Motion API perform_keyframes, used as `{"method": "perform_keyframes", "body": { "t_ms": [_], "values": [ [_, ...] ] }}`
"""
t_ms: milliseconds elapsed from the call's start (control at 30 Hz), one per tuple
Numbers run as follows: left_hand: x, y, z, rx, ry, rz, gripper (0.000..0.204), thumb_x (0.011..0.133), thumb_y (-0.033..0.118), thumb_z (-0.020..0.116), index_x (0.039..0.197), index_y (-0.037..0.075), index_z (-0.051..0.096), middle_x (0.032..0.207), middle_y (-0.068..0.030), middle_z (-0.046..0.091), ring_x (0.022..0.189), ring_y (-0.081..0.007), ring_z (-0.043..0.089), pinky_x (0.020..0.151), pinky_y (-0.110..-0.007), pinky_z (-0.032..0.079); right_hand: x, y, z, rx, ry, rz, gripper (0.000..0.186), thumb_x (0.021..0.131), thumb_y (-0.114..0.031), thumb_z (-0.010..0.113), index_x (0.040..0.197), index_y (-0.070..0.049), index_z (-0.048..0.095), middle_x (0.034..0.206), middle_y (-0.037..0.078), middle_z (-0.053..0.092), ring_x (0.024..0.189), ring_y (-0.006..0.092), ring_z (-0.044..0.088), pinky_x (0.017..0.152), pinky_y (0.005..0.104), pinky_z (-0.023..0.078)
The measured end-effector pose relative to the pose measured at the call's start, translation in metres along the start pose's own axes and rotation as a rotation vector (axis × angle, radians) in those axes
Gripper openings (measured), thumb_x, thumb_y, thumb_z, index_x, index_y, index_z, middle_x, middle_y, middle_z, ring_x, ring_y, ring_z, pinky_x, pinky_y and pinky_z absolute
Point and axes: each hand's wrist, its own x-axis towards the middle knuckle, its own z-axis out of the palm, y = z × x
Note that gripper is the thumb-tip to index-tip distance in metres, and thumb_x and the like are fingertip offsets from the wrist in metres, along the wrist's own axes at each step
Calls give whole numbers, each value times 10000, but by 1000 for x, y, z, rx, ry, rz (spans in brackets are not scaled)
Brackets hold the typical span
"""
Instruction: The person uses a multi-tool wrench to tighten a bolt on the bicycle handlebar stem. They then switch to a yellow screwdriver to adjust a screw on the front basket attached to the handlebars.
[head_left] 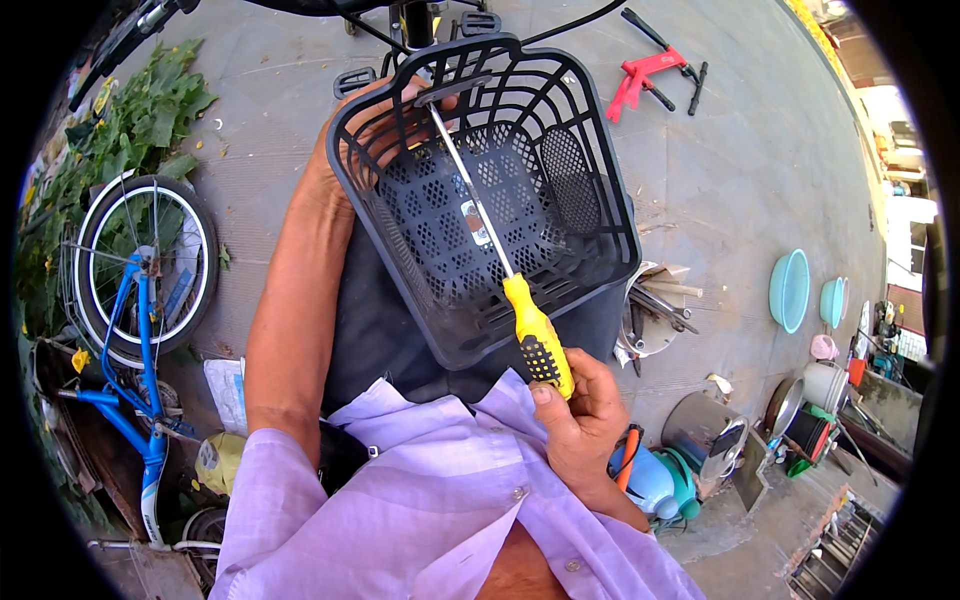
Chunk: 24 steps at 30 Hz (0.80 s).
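A black plastic bicycle basket (pixel 458 352) with lattice walls and a meshed floor rests on my lap, its open side towards me. My left hand (pixel 375 125) is closed around the basket's far-left wall from outside; its fingers show partly through the slots. In my right hand (pixel 590 425) is the end of the yellow-and-black handle of a screwdriver (pixel 536 335). The screwdriver's long shaft crosses the inside of the basket, and its tip meets a dark flat strip (pixel 455 90) on the far wall beside my left fingers. Any screw there is too small to make out.
Handlebars and pedals of a bike (pixel 418 25) stand just beyond the basket. A blue bicycle frame with a wheel (pixel 150 270) lies at left near leafy plants. A red-and-black tool (pixel 650 75) lies far right, with turquoise basins (pixel 790 290), a parts container (pixel 655 320) and bottles (pixel 655 485) at right.
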Motion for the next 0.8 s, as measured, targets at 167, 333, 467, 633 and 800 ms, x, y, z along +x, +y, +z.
{"method": "perform_keyframes", "body": {
  "t_ms": [167, 333, 467, 633, 800],
  "values": [
    [-2, 6, 9, -4, -45, -49, 280, 875, 198, 686, 1087, 53, 573, 1093, -235, 648, 1019, -343, 665, 949, -445, 545, 0, 2, -2, 15, 3, -64, 494, 854, -19, 717, 1277, 36, 469, 1027, 100, 657, 830, 86, 599, 675, 209, 479],
    [0, 3, 7, 13, -34, 10, 271, 868, 195, 692, 1074, 59, 579, 1079, -235, 654, 997, -341, 673, 916, -428, 565, -2, 2, -5, 14, 12, -31, 484, 846, -10, 722, 1267, 25, 486, 1003, 88, 653, 823, 78, 594, 670, 205, 480],
    [-2, 3, 7, 34, 46, -6, 290, 855, 200, 703, 1065, 34, 593, 1065, -225, 659, 985, -329, 678, 902, -424, 572, 1, 1, -2, -42, 10, -145, 435, 859, -29, 715, 1239, 27, 511, 989, 81, 652, 780, 72, 590, 653, 209, 479],
    [-4, 3, 11, 40, 47, 14, 371, 860, 214, 698, 1144, 5, 583, 1058, -222, 662, 981, -330, 678, 911, -435, 565, 0, 1, -5, 90, -3, -37, 394, 957, -238, 621, 1227, 30, 514, 937, 119, 665, 664, 103, 589, 572, 214, 453],
    [-7, 6, 17, 60, 61, 19, 368, 870, 219, 686, 1146, 3, 576, 1072, -221, 661, 986, -338, 675, 915, -441, 557, 4, -10, -7, 40, -71, 158, 358, 975, -267, 592, 1161, 35, 544, 838, 132, 678, 616, 103, 579, 537, 214, 439]
  ]
}}
